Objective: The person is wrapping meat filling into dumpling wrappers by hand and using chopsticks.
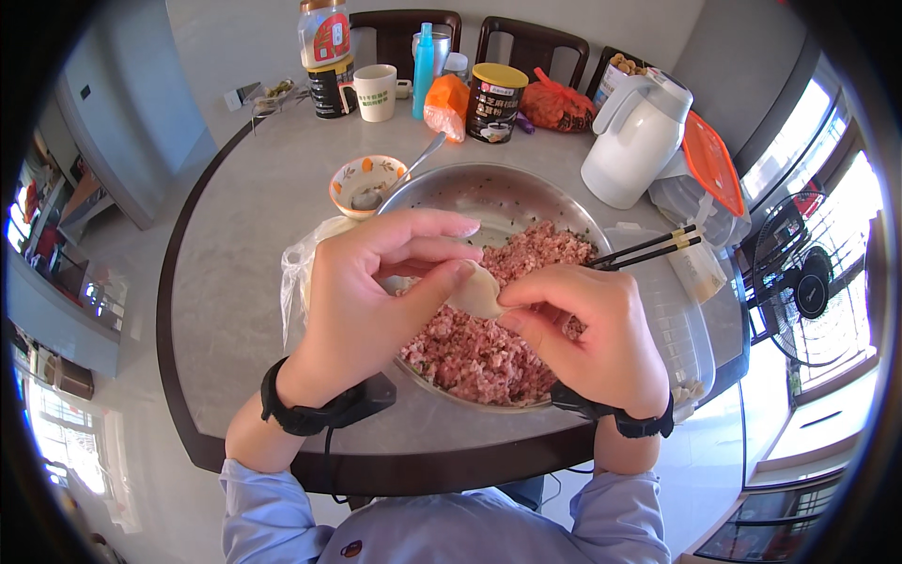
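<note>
Between my two hands is a pale dumpling (476,292), folded over and held above a wide steel bowl (486,176). My left hand (384,275) has its thumb and fingers on the dumpling's left end. With thumb and forefinger, my right hand (581,324) pinches its right edge. Pink minced meat (486,359) flecked with green fills much of the steel bowl. A pair of black chopsticks (648,247) rests over the bowl's right rim. Left of the bowl lies a clear plastic bag (299,261), partly hidden by my left hand.
A small patterned bowl (345,176) with a spoon (416,158) stands behind the steel bowl. To the right are a clear plastic container (680,338) and a white jug (624,148). Cans, a mug (375,92) and a blue spray bottle (423,70) line the table's far side.
</note>
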Demonstrator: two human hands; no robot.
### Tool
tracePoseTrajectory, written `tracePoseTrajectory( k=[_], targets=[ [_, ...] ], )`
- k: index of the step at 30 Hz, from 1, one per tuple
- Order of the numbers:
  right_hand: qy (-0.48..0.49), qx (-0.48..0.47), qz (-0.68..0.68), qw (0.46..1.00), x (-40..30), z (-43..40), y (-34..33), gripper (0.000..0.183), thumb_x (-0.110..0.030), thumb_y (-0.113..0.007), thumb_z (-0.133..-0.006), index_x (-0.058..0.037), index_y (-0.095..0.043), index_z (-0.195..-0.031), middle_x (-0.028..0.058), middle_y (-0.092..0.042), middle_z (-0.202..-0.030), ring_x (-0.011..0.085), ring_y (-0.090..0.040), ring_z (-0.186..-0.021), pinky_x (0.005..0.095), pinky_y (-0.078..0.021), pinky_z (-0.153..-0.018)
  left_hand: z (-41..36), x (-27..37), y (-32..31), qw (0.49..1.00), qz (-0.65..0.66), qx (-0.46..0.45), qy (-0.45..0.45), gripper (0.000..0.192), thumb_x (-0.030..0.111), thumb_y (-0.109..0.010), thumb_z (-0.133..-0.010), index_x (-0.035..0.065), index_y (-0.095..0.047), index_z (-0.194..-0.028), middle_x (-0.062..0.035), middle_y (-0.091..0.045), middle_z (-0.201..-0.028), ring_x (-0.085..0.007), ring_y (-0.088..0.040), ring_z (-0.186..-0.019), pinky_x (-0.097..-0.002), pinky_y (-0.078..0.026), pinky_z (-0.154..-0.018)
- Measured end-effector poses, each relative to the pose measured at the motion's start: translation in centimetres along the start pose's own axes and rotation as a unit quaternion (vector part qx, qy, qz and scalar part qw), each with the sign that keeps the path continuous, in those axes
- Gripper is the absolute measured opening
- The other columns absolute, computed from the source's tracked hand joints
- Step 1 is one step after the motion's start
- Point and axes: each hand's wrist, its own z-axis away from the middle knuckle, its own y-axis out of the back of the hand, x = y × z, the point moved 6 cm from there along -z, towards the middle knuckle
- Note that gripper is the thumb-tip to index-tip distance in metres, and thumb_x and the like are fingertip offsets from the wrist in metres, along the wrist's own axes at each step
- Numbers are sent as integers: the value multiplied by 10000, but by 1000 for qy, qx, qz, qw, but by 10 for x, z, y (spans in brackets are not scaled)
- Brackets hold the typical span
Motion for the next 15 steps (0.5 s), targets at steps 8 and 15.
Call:
tracePoseTrajectory(
  k=[8, 15],
  targets=[
    [82, -36, 76, 993, -9, 0, -9, 105, -13, -630, -713, -13, -558, -789, 106, -557, -670, 245, -548, -582, 298, -433, -517, 6, 5, -11, 991, -99, -12, -84, 254, -77, -629, -731, -21, -595, -977, -95, -642, -906, -163, -639, -824, -263, -516, -721],
    [-33, 11, 26, 999, 3, -1, -3, 152, -41, -670, -711, -10, -544, -789, 72, -562, -658, 125, -544, -490, 248, -409, -454, 7, 7, -13, 991, -91, -20, -92, 270, -92, -625, -728, -29, -587, -988, -105, -635, -920, -171, -636, -841, -265, -517, -728]
  ],
)
